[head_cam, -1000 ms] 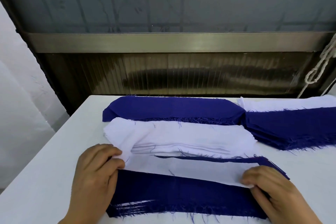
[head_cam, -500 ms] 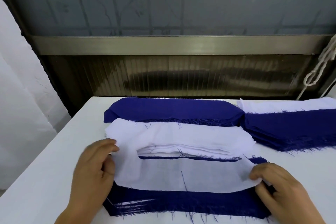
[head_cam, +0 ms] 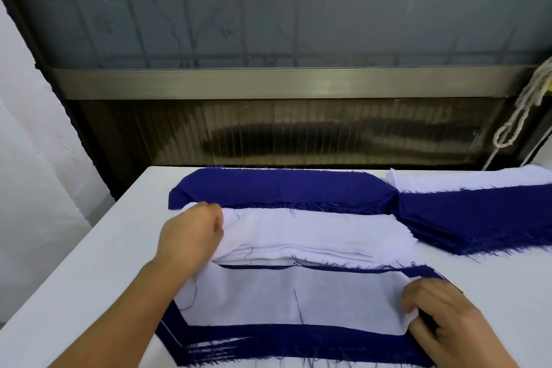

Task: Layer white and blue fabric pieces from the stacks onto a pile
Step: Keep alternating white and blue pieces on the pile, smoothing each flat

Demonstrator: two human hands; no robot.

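Note:
A pile [head_cam: 298, 340] of blue fabric lies at the near table edge, with a white piece [head_cam: 292, 299] on top. My right hand [head_cam: 436, 320] pinches the right end of that white piece. Just behind the pile is a white stack [head_cam: 313, 233], and behind that a blue stack [head_cam: 280, 185]. My left hand [head_cam: 191, 236] is over the white stack's left end, blurred, with its fingers curled. Whether it holds any cloth is not visible.
A second blue stack [head_cam: 478, 218] and more white fabric [head_cam: 466, 179] lie at the right rear of the white table [head_cam: 89, 278]. A dark ribbed panel stands behind the table, and a knotted rope [head_cam: 519, 110] hangs at the far right.
The white piece was drawn toward me and laid over the blue pile. My left hand let go of its left end and moved back to the white stack; my right hand stayed at the right end.

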